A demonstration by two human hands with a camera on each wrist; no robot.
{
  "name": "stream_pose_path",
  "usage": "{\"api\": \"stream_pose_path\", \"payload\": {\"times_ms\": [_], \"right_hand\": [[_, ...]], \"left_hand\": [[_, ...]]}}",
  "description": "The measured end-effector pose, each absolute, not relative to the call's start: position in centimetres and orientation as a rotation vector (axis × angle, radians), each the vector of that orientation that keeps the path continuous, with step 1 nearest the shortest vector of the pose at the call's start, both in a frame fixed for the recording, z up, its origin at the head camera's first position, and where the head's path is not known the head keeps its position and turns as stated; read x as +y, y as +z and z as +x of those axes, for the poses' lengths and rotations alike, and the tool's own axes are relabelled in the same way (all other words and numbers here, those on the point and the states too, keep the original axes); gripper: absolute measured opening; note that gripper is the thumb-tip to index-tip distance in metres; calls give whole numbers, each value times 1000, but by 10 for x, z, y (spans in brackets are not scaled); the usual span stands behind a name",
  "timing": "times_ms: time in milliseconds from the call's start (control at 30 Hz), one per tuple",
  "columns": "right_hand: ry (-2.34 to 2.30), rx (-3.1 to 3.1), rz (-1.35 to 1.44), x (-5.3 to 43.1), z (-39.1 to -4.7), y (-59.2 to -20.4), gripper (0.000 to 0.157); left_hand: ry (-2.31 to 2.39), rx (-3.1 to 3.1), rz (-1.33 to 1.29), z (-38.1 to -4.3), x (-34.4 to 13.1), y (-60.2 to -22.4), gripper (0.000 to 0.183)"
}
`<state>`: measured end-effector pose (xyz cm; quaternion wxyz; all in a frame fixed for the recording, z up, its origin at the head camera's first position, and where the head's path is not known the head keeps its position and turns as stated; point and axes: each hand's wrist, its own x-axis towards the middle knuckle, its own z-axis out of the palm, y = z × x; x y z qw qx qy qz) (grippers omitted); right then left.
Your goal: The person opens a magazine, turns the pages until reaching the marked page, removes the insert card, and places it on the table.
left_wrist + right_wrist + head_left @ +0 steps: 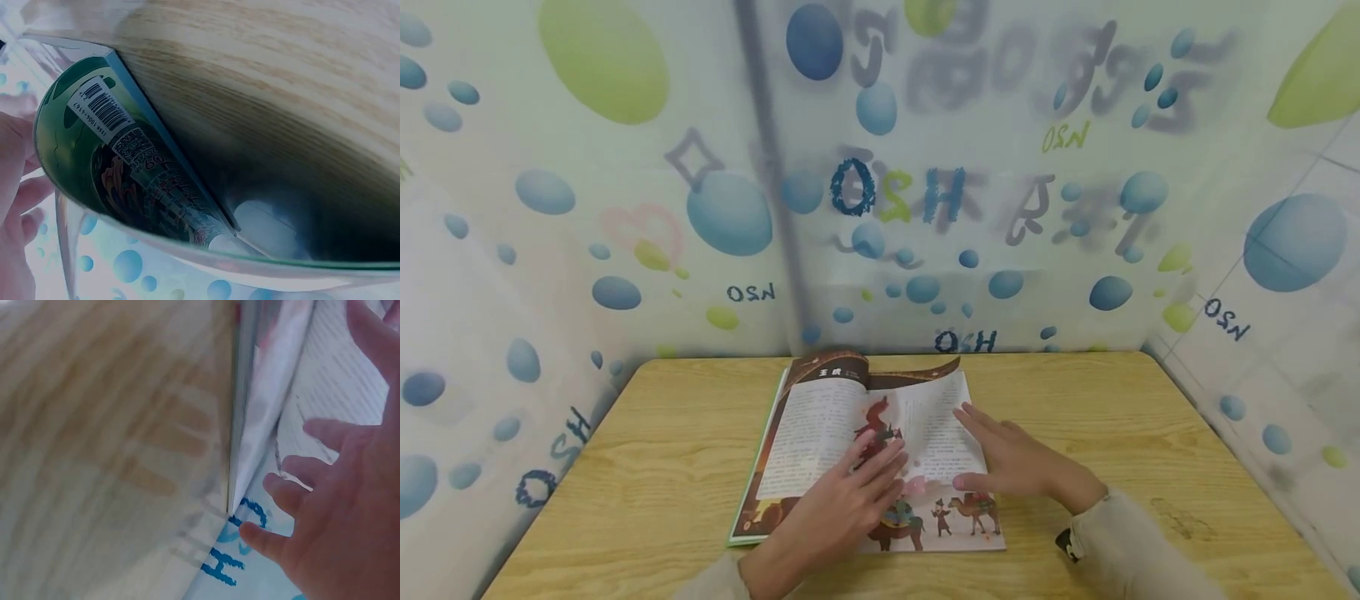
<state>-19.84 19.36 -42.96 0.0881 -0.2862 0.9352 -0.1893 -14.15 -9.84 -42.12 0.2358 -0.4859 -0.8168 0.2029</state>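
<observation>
An illustrated magazine (808,425) lies spread on the wooden table, its left page packed with text and its right page bulging upward near the top. My left hand (850,504) rests over the lower middle of the spread, fingers extended across the picture by the fold. At the right page's outer edge, my right hand (1018,458) has its fingers and thumb spread. In the right wrist view, the right hand (350,494) shows its fingers apart beside the pages. The left wrist view shows the magazine's green back cover (69,147) with a barcode, curving up from the table, the left hand's fingers (31,194) beside it.
The wooden table (647,467) extends to both sides of the magazine. Behind it and at both sides hang pale curtains (880,250) printed with blue and green drops. A small dark object (1066,545) shows at the right sleeve's cuff.
</observation>
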Motion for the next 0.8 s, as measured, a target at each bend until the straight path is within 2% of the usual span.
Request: {"api": "stream_pose_path", "payload": {"times_ms": [367,800], "right_hand": [[-366,2681,-946,187,-192,-442,89],[-339,2675,-945,187,-194,-442,92]], "left_hand": [[489,-2353,-1202,-144,-100,-419,26],[304,-2654,-999,-142,-110,-420,39]]}}
